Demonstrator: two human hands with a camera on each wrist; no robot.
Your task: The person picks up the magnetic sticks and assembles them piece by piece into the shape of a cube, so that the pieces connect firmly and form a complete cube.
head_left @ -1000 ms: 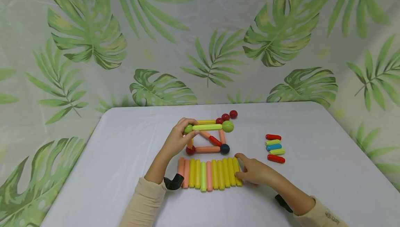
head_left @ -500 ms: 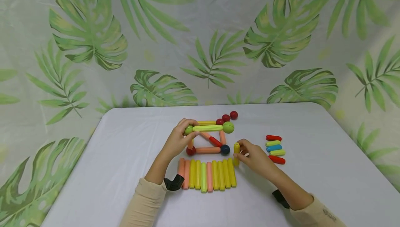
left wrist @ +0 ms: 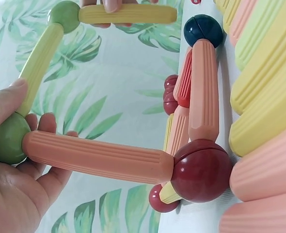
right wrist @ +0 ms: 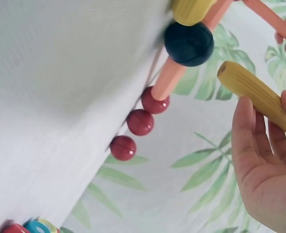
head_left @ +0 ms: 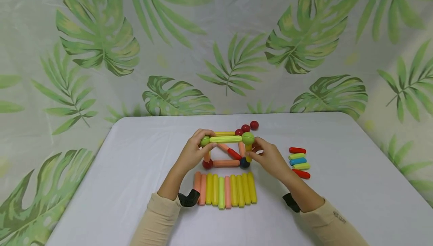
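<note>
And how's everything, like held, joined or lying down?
Left hand: gripping left green ball
Right hand: pinching yellow stick
Yellow stick: upright, lower end free
Raised light green stick: joined to both green balls
Dark blue ball: joined to pink stick
Long stick row: lying flat
Short sticks: lying flat

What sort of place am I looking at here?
Probably an indoor tabletop play or recording setup: a white table, a leaf-print backdrop behind it, and toy rods in a row.

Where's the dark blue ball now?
In the head view, the dark blue ball is right of centre, at the right end of the near pink stick, below the yellow stick in the right hand.
</note>
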